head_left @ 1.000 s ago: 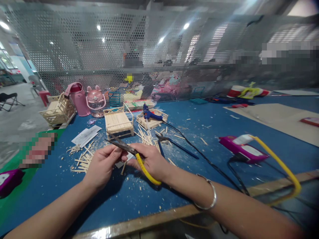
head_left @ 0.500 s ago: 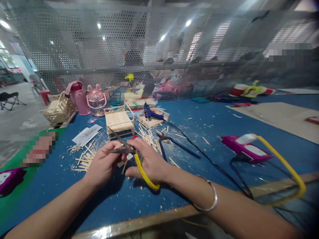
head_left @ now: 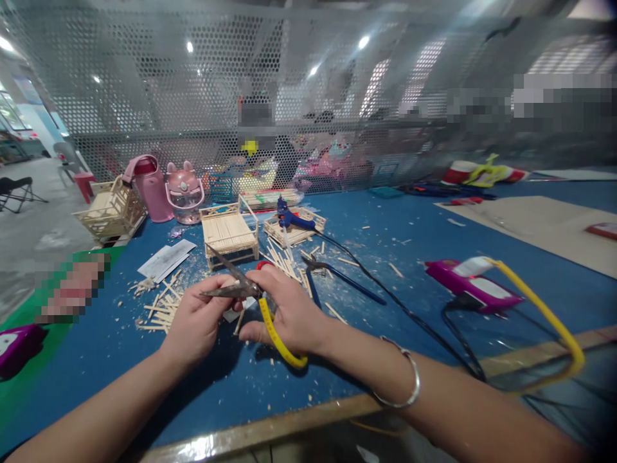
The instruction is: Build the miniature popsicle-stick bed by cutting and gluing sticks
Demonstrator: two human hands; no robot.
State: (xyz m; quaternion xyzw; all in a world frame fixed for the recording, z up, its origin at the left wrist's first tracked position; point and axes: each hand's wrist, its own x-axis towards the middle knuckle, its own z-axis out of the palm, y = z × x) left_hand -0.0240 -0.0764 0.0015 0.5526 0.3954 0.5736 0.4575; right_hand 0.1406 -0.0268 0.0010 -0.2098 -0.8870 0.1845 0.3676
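Dark metal scissors with yellow-wrapped handles (head_left: 274,341) are gripped in the right hand (head_left: 292,315) over a blue tabletop (head_left: 193,402), the blades parted and directed toward ten o'clock, where the bare left hand (head_left: 195,315) is brought in close. Whether anything is pinched in its curled fingers cannot be told; the hands are held near each other, presumably so that small work can be steadied beside the blades. At nine o'clock, past the left hand, a loose heap of short, pale wooden sticks (head_left: 161,312) is spread, probably for easy reach. A small cot-shaped frame of pale sticks (head_left: 230,238) is stood at eleven. At one, a blue plastic glue gun (head_left: 295,220) is rested on a flat pale stick frame (head_left: 313,235), perhaps to be kept off the table; blue-handled metal pliers (head_left: 354,284) are left at three, seemingly within reach.
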